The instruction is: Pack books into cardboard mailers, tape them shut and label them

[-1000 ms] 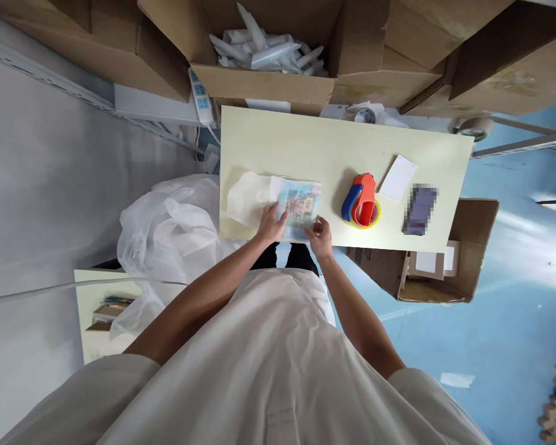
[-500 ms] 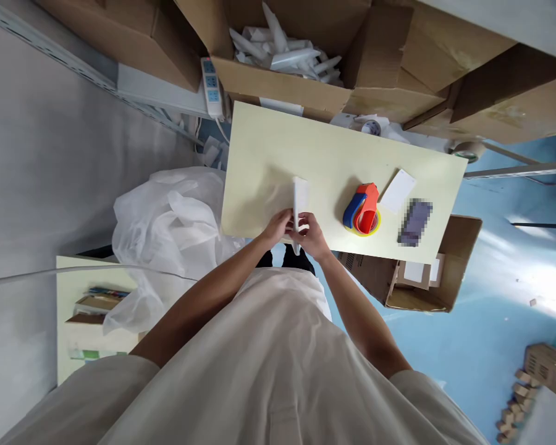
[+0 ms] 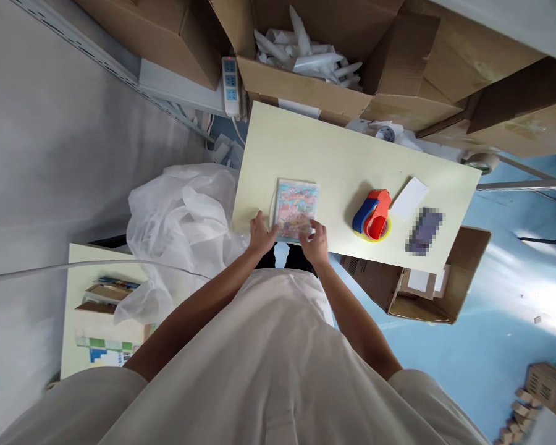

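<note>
A thin, colourful book [image 3: 297, 205] in what looks like clear plastic wrap lies flat at the table's near edge, its pink and blue cover facing up. My left hand [image 3: 260, 236] rests by its lower left corner, with the thumb close to the book and the other fingers apart on the table. At the lower right corner, my right hand [image 3: 315, 243] has bent fingers and thumb closed on the book's wrapped edge. Whether the fingertips pinch only loose film is hard to see. A pale strip of film shows along the book's left side.
Right of the book stands a red and blue tape dispenser [image 3: 374, 215], near a white card [image 3: 409, 198] and a blurred phone [image 3: 425, 232]. Behind the table [image 3: 336, 161], a carton [image 3: 306, 80] holds white rolled pieces. White plastic sheeting [image 3: 185, 216] hangs at left; an open box [image 3: 467, 266] sits right.
The book was on edge between both hands and now lies flat with its cover up. My hands have moved apart to its two sides. The whole view has shifted slightly.
</note>
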{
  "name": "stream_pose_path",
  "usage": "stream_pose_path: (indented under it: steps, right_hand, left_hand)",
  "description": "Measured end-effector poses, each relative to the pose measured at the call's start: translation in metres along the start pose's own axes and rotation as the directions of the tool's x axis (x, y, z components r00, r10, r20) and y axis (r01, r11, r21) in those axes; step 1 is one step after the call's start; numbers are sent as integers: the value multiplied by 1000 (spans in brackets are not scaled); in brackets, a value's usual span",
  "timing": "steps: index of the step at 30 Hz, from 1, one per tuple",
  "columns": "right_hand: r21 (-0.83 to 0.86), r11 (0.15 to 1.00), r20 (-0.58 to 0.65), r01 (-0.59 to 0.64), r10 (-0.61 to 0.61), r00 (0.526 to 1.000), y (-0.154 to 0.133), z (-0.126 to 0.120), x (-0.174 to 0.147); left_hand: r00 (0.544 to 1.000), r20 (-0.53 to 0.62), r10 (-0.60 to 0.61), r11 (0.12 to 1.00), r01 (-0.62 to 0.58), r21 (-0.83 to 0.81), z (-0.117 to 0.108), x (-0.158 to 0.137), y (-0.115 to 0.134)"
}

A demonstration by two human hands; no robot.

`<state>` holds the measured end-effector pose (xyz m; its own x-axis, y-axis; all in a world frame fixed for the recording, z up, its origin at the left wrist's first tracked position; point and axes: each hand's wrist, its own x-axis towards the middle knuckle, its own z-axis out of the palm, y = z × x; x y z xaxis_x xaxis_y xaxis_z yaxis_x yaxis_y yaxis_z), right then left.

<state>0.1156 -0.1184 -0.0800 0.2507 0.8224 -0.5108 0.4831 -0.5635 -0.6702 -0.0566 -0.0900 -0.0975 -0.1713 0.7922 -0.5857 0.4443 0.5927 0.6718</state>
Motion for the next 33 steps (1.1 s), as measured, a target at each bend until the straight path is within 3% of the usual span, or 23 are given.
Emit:
stream_pose_path:
  steps: [2, 5, 9, 17, 23, 28, 33]
  right_hand:
    - [5, 996, -52, -86, 86, 995, 16, -13, -4]
    - [105, 982, 32, -155, 153, 988, 29, -14, -6]
    - [185, 961, 74, -205, 194, 978, 16, -1, 3]
    - [244, 969, 66, -42, 26, 997, -52, 13, 89]
    - [199, 977, 37, 79, -87, 995, -75, 25, 137]
    - [135, 983, -34, 124, -121, 992, -70, 25, 122]
    - [78, 990, -14, 118, -117, 993, -45, 8, 56]
  left_hand:
    - [998, 61, -31, 1000, 31, 0, 6, -11, -6]
    - [996, 85, -16, 1000, 15, 8, 16, -19, -10]
    - [999, 20, 29, 999, -28, -39, 15, -7, -7]
    - [970, -71, 233, 972, -235, -19, -21, 86, 33]
    - [958, -67, 280, 954, -285, -94, -33, 137, 54]
    - [928, -95, 362, 926, -369, -77, -35, 127, 51]
    - [901, -117, 417, 909, -415, 45, -37, 69, 33]
